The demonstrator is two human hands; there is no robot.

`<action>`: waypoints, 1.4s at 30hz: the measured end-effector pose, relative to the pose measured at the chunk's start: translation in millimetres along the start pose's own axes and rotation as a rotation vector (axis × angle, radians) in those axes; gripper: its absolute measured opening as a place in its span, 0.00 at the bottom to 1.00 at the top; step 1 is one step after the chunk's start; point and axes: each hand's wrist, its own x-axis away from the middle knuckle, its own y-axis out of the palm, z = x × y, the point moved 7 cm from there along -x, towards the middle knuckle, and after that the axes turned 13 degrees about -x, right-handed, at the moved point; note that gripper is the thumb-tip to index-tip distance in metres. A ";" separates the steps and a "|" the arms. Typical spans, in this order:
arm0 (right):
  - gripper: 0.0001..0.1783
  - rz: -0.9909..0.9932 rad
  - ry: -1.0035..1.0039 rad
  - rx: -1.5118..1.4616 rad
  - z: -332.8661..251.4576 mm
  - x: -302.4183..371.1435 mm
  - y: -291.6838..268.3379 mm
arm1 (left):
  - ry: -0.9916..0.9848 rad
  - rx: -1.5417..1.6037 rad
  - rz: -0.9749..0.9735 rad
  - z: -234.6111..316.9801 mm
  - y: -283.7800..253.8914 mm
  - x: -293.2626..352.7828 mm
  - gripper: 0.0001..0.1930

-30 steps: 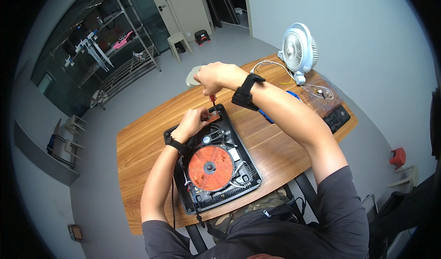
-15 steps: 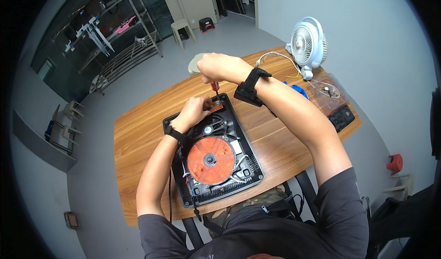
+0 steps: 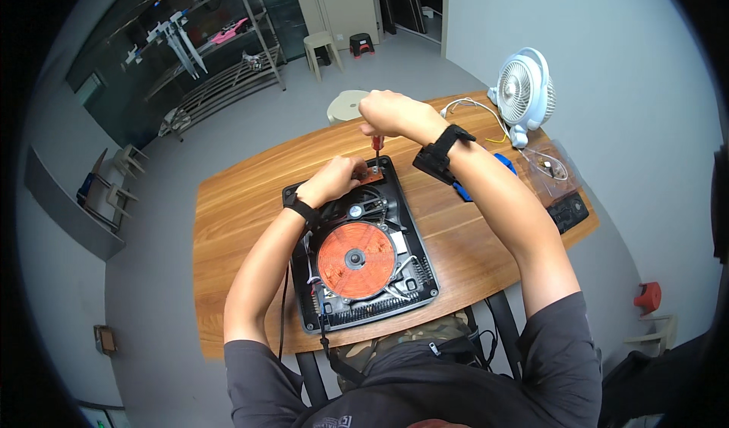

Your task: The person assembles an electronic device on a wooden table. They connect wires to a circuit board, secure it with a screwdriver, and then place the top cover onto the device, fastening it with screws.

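An induction cooker (image 3: 425,283) lies opened on the wooden table, its inside showing a round copper-coloured coil (image 3: 339,265). My right hand (image 3: 396,113) is closed round the red handle of a screwdriver (image 3: 377,145), held upright with its shaft pointing down. The screwdriver's tip is at a small orange-brown circuit board (image 3: 372,176) near the cooker's far edge. At the left end of that board, my left hand (image 3: 341,176) has its fingers bent down and pressed on it. Those fingers partly hide the board, so any screw beneath the tip is too small to tell.
A white-blue fan (image 3: 524,90) stands at the table's far right corner, its cable beside it. A clear plastic bag (image 3: 550,171), a blue object (image 3: 503,164) and a black case (image 3: 568,212) lie to the right. Beyond the table's far edge is a stool (image 3: 348,107).
The whole view has shifted slightly, so the table and fan appear lower and further right. Both hands keep their places at the small board, the screwdriver still upright.
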 end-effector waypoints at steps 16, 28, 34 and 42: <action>0.14 -0.059 0.046 -0.023 5.6 -15.3 17.0 | -0.189 -0.076 0.004 -68.9 -61.2 103.0 0.11; 0.12 0.009 -0.005 -0.036 5.2 -15.0 19.0 | -0.438 -0.065 -0.274 -94.1 2.2 252.0 0.09; 0.11 0.037 -0.057 0.000 1.6 -10.1 18.3 | -0.363 0.009 -0.243 -83.3 18.7 253.4 0.09; 0.12 0.009 -0.028 0.025 -5.8 -9.7 19.6 | -0.379 -0.061 -0.267 -80.7 25.1 248.7 0.06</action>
